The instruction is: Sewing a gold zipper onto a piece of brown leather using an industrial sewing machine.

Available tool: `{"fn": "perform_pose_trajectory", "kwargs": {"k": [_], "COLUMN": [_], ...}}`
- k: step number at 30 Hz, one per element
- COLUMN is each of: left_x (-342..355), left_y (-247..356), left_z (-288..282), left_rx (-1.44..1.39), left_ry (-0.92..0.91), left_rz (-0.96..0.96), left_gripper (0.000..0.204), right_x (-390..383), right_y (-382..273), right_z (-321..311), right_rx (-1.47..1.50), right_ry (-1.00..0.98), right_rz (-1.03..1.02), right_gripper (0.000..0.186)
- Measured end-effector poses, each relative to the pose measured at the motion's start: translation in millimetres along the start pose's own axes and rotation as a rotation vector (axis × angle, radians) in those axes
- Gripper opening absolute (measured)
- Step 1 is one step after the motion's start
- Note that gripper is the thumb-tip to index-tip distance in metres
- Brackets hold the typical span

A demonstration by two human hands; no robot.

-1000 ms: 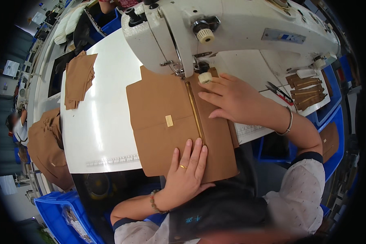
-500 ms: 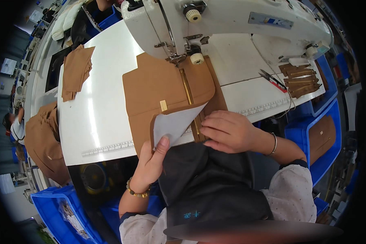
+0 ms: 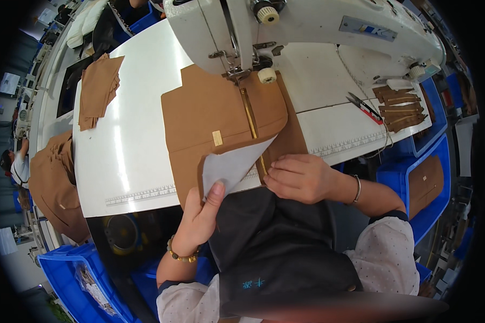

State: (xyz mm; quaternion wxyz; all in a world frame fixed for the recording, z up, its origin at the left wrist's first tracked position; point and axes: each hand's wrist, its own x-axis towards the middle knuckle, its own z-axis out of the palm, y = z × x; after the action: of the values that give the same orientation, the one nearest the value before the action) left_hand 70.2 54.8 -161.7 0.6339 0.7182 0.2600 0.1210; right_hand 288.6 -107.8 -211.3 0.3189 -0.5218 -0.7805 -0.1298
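A brown panel point(image 3: 191, 118) with a small cream tag point(image 3: 217, 138) lies under the sewing machine's presser foot point(image 3: 238, 75). A brass zipper point(image 3: 249, 112) runs down it from near the needle. My left hand point(image 3: 202, 212) pinches the lower corner, which is folded back to show a pale grey lining point(image 3: 226, 164). My right hand point(image 3: 299, 177) has its curled fingers pinching the zipper's lower end at the panel's right side, near the table's front edge.
A white machine table point(image 3: 121, 161) holds brown cut pieces point(image 3: 96, 89), snips point(image 3: 365, 110) and zipper strips point(image 3: 401, 113). Brown fabric point(image 3: 56, 185) is heaped at left. Blue bins point(image 3: 64, 272) stand both sides. A co-worker point(image 3: 17, 164) is at far left.
My left hand has gone from lying flat on the panel to lifting its corner back. My right hand has moved down from beside the presser foot to the zipper's lower end.
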Motion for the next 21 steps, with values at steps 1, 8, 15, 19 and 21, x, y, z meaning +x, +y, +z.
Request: {"fn": "perform_pose_trajectory", "kwargs": {"k": [1, 8, 15, 19, 21], "left_x": [1.1, 1.8, -6.8, -8.7, -7.3], "left_y": [1.3, 10.6, -2.9, -0.8, -0.1], "left_z": [-0.5, 19.8, 41.1, 42.1, 42.8], "left_rx": [-0.017, 0.638, 0.991, 0.940, 0.953], "left_ry": [-0.025, -0.184, -0.037, -0.061, -0.037], "left_rz": [0.008, 0.442, 0.548, 0.499, 0.523], "left_gripper": [0.051, 0.054, 0.057, 0.057, 0.056], "right_x": [-0.9, -19.0, -41.1, -45.3, -45.9], "right_y": [0.4, -4.7, -7.2, -4.1, -3.4], "right_z": [0.2, 1.7, 15.6, 16.7, 16.4], "right_rx": [-0.020, 0.035, 0.077, 0.078, 0.059], "right_ry": [0.011, 0.044, 0.057, 0.055, 0.054], "right_rz": [-0.028, -0.018, -0.010, -0.027, -0.046], "right_gripper": [0.024, 0.042, 0.052, 0.054, 0.054]}}
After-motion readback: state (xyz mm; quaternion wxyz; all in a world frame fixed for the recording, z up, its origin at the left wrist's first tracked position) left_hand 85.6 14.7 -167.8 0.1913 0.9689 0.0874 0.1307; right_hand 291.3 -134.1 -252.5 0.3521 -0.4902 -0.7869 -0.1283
